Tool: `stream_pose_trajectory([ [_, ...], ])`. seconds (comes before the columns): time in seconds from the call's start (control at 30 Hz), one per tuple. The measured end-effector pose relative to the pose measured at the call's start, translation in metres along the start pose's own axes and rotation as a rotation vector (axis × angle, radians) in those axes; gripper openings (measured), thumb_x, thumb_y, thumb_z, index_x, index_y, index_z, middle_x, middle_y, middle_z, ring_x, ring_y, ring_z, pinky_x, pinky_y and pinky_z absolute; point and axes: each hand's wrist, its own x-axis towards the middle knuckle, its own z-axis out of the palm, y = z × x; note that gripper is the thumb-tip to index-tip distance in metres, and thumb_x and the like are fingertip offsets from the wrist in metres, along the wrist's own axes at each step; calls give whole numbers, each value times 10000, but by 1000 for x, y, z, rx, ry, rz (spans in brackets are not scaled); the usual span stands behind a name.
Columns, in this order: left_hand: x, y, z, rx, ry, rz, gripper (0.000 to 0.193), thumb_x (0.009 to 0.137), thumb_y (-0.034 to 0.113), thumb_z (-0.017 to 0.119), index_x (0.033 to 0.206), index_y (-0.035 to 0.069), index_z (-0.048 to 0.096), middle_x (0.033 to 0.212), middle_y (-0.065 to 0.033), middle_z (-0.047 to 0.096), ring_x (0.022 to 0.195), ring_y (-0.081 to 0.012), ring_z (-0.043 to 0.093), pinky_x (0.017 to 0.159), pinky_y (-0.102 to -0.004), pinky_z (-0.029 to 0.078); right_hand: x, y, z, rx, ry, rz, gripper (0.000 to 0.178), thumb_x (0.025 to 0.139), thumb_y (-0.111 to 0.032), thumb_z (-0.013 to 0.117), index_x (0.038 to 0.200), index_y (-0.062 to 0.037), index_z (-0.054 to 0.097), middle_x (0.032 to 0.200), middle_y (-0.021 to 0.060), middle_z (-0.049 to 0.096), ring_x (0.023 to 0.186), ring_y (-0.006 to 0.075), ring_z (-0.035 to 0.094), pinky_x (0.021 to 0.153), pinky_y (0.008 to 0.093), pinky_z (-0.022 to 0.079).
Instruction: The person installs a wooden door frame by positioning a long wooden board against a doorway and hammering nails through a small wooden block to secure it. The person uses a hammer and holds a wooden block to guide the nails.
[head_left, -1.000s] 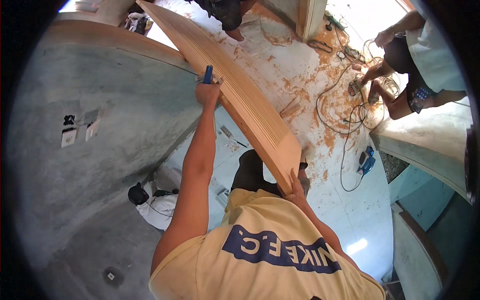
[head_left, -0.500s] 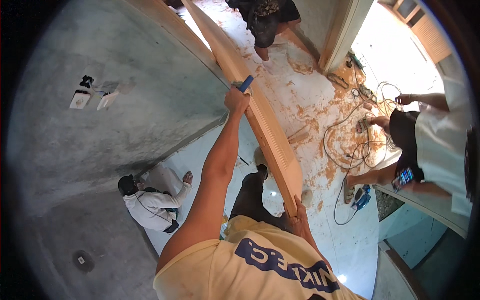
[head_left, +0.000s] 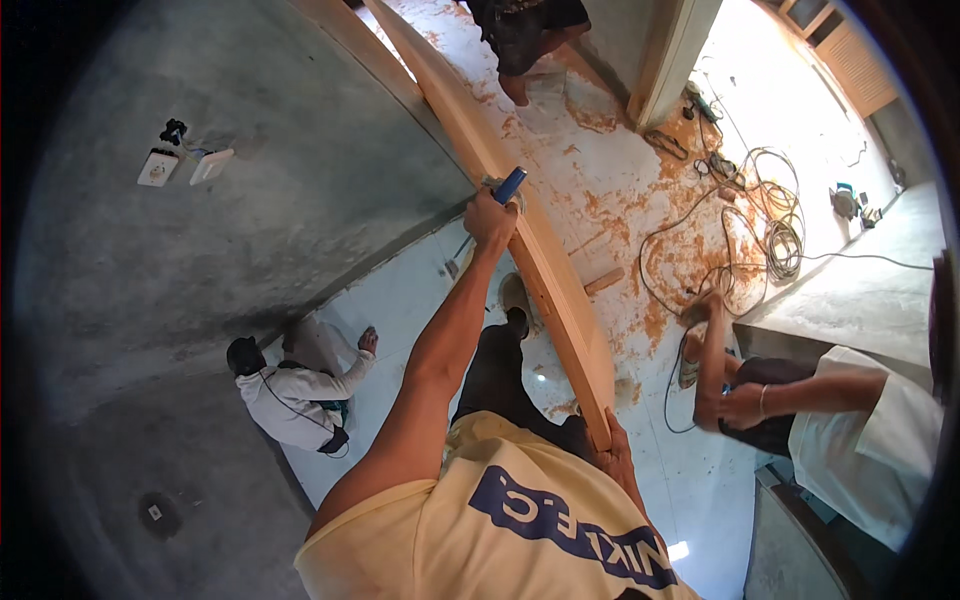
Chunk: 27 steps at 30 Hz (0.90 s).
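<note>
Nearest the camera, the person's pale yellow T-shirt [head_left: 500, 520] with dark blue lettering fills the lower middle of the view. Just past its right shoulder the right hand [head_left: 618, 462] is wrapped closed round the near end of a long pale wooden board [head_left: 545, 270], which runs up and away from that hand toward the top of the view, close along a grey plastered wall [head_left: 250, 200]. Further up, at the end of an outstretched bare arm, the left hand [head_left: 490, 220] is closed round a small tool with a blue handle [head_left: 509, 185]; the handle sticks out above the fist and lies against the board's left edge, and the tool's working end is hidden. Below the arm, dark trousers and one foot stand on a pale blue-white floor [head_left: 400, 300]. Down to the left, a person in a white long-sleeved top and black cap [head_left: 290, 390] crouches on that floor beside the wall. To the right, another person in a white top [head_left: 870, 440] bends over with one hand low. Beyond the board the floor is strewn with orange sawdust [head_left: 690, 250], with a short wooden offcut [head_left: 603, 281] and a coil of pale electric cable [head_left: 770, 220] lying there. On the wall at upper left sit two white socket plates [head_left: 180, 165]. At the far top, the legs of a third person [head_left: 520, 40] stand near a white door frame [head_left: 670, 60].
</note>
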Motion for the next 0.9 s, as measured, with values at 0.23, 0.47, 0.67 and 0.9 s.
stream_pose_trajectory([
  [0.23,-76,-4,-5,67,-20,24,335,727,258,777,976,71,652,841,-165,709,808,-392,684,745,-524,543,-40,6,-55,98,-63,189,490,960,-361,610,1134,79,482,836,191,653,626,248,681,482,297,605],
  [0.47,-132,-14,5,16,-16,-9,371,726,274,776,1033,101,661,880,-184,706,873,-411,666,787,-524,530,-97,6,-78,-32,164,207,486,930,-343,659,1188,32,489,854,167,655,650,252,677,499,318,587],
  [0.67,-140,7,-12,113,-15,-12,401,720,276,788,1047,80,662,932,-170,712,899,-406,657,822,-500,527,-103,-5,-83,-166,185,251,503,913,-330,686,1236,3,493,889,155,653,720,235,678,542,326,581],
  [0.9,-139,-15,-19,16,-227,9,283,749,240,770,936,45,684,853,-125,716,855,-331,693,777,-444,540,-91,-9,-120,-232,175,118,514,911,-339,689,1269,-24,497,921,145,647,775,209,663,582,324,570],
])
